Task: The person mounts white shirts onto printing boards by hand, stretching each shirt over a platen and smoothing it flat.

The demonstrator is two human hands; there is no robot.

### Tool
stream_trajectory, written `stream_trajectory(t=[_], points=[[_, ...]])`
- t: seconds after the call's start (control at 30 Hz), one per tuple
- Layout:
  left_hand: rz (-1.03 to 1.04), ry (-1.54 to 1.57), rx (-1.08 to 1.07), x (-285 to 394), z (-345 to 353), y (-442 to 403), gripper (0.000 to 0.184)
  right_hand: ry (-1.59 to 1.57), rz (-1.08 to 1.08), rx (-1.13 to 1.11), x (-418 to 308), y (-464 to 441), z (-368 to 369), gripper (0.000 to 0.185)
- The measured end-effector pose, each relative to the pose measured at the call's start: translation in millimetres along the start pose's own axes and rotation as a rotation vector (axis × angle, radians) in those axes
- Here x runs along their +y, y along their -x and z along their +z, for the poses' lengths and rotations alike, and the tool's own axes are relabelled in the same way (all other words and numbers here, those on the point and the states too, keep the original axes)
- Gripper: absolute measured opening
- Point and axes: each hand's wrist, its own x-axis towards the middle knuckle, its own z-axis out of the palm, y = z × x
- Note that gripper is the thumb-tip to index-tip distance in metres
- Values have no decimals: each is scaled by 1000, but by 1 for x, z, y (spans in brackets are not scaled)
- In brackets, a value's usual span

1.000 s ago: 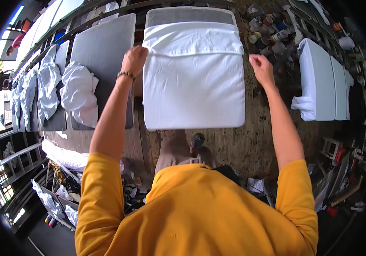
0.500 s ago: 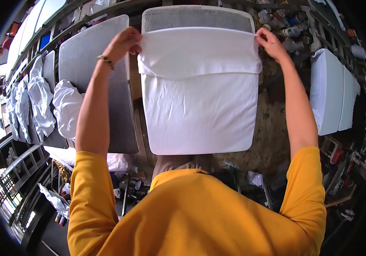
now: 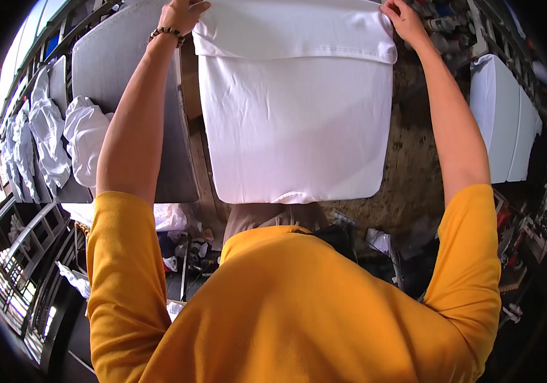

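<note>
A white T-shirt [image 3: 292, 127] is stretched over a flat board with rounded corners, directly in front of me. Its far part lies folded back in a wide band with a stitched hem [image 3: 350, 57]. At the near edge of the board a bit of the collar [image 3: 292, 196] shows. My left hand [image 3: 183, 15], with a beaded bracelet at the wrist, pinches the shirt's far left corner. On the far right corner, my right hand [image 3: 405, 19] grips the cloth between thumb and fingers. The far end of the board is outside the view.
Left of the shirt stands a bare grey board [image 3: 120, 70]. Beyond it, crumpled white garments [image 3: 87, 140] hang on more boards. To the right are white-covered boards [image 3: 493, 121] and a stained wooden surface [image 3: 413, 153]. Jars and cans [image 3: 445, 32] crowd the far right.
Both hands have moved farther away, toward the top of the view, still holding the shirt's corners. The collar has come into sight at the near edge. The board's grey far end no longer shows.
</note>
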Motion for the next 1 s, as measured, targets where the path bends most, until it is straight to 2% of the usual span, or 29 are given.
stream_trajectory(t=[0.1, 0.13, 0.17, 0.2, 0.23, 0.27, 0.3, 0.33, 0.37, 0.43, 0.5, 0.57, 0.63, 0.7, 0.73, 0.8, 0.87, 0.93, 1.0], points=[[122, -94, 327, -4, 1, 36, 36, -188, 161, 156, 1, 37, 4, 28], [31, -31, 305, 13, -8, 70, 33, -252, 79, 174, -5, 63, -1, 25], [-246, 192, 60, 53, -37, 120, 34, -399, 331, 10, -22, 99, -20, 26], [-280, 181, -99, 62, -49, 161, 35, -529, 537, -65, -51, 139, -38, 24], [-299, 249, -349, 50, -50, 208, 36, -597, 670, -173, -63, 187, -51, 27], [-284, 472, -535, 39, -45, 264, 35, -707, 787, -236, -80, 237, -64, 34], [-384, 632, -658, 50, -51, 318, 34, -726, 883, -317, -86, 292, -69, 42], [-623, 733, -835, 53, -46, 366, 38, -808, 1026, -411, -86, 345, -71, 48], [-823, 715, -966, 68, -44, 402, 50, -900, 1193, -482, -81, 396, -67, 54], [-939, 902, -1109, 54, -12, 473, 81, -1266, 1419, -455, -74, 482, -22, 58], [-1131, 1332, -802, 45, 54, 509, 91, -1467, 1473, -282, -91, 511, 26, 68], [-1020, 1598, -393, 49, 97, 510, 86, -1638, 1551, -3, -105, 505, 68, 76], [-1010, 1805, -277, 34, 141, 494, 65, -1868, 1554, 331, -137, 474, 77, 65], [-868, 1938, 3, 53, 148, 474, 47, -2006, 1446, 410, -141, 463, 88, 55], [-856, 1921, 68, 49, 154, 467, 46, -2075, 1390, 449, -141, 460, 91, 50], [-832, 1892, 199, 42, 168, 459, 44, -1997, 1330, 447, -114, 471, 116, 42], [-901, 1937, 296, 52, 163, 470, 41, -1948, 1340, 492, -115, 478, 112, 30], [-1045, 1968, 393, 59, 154, 485, 39, -1855, 1321, 490, -104, 498, 115, 30], [-1013, 2046, 390, 62, 146, 506, 39, -1716, 1346, 471, -114, 512, 104, 32]])
